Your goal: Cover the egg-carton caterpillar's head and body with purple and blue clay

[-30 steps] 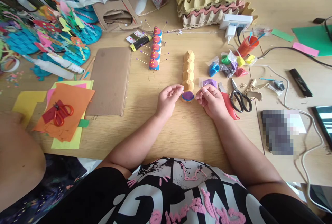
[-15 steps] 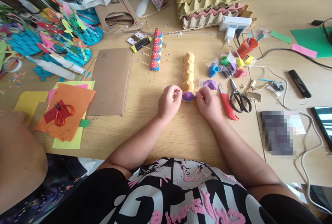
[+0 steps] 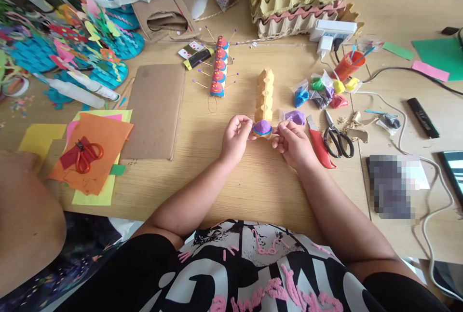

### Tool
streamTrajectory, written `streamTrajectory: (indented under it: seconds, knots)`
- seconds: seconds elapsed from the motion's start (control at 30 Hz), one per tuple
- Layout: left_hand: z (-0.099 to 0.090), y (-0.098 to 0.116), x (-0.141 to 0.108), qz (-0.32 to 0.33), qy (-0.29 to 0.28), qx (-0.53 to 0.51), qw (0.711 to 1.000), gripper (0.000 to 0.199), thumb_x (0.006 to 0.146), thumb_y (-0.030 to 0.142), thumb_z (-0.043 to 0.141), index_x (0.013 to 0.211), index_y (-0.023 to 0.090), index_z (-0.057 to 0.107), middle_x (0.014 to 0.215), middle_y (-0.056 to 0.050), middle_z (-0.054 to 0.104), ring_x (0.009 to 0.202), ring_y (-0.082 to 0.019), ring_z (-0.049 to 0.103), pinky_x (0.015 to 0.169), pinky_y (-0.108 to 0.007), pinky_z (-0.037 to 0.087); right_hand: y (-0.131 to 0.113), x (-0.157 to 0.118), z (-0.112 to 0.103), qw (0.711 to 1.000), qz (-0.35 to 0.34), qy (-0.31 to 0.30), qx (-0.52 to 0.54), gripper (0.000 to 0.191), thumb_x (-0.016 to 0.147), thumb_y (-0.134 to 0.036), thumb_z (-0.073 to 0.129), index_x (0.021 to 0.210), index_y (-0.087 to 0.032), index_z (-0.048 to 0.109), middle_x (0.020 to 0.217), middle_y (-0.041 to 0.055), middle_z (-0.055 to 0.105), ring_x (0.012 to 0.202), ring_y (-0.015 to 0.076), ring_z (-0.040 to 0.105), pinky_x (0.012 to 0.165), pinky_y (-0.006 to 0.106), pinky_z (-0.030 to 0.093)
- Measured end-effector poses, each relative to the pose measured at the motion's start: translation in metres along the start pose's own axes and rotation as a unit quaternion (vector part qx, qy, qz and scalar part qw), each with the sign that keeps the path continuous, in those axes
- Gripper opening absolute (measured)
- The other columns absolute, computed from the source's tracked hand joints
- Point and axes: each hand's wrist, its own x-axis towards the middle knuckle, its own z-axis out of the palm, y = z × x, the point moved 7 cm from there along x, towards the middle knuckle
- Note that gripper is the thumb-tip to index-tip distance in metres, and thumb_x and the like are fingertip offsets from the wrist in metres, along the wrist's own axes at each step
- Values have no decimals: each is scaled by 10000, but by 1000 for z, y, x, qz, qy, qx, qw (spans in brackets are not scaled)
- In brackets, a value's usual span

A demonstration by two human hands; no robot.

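Note:
A yellow strip of egg carton cups (image 3: 265,95) lies lengthwise in front of me. Its near cup is covered with purple clay (image 3: 264,128) edged by a blue band. My left hand (image 3: 236,139) pinches the near end from the left. On the other side, my right hand (image 3: 292,141) grips that same end between thumb and fingers. Just beyond my right hand rests a bag of purple clay (image 3: 295,117). Farther back stands a finished-looking caterpillar (image 3: 219,68) of red and blue cups, with purple-tipped sticks along its sides.
Right of my hands lie a red utility knife (image 3: 320,148), black scissors (image 3: 338,138) and several clay bags (image 3: 318,91). Cardboard (image 3: 154,109) and coloured paper with orange-handled scissors (image 3: 87,155) are at left, near another person's arm (image 3: 27,225). Egg trays (image 3: 300,1) are stacked behind.
The near end of the egg carton strip has tilted up, showing more of the purple cup and its blue edge. Both hands have turned slightly, their fingers now under its sides.

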Motion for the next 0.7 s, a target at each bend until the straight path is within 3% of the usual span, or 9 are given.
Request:
streamTrajectory:
  seconds: [0.17,0.47,0.7]
  knots:
    - [4,-1,-2,-36,-14,-36,999,401,798,521,862,930,222,630,935,-5,716,794,-111,698,676,-208,576,5,1,-1,995,49,-18,82,392,756,-408,914,882,-223,593,750,-50,653,553,69,622,422,158,408]
    - [5,0,-1,-40,-11,-66,997,387,713,453,925,883,209,677,911,11,690,858,-92,646,758,-206,524,5,4,-4,991,69,-24,108,390,770,-404,898,904,-240,570,748,-59,629,579,68,605,439,158,433]
    - [12,-7,-9,-107,-18,-118,987,305,765,328,903,852,227,629,933,29,689,923,-83,677,830,-210,527,3,5,-3,990,73,-20,120,391,795,-414,880,911,-260,540,766,-61,629,580,70,581,447,158,462]
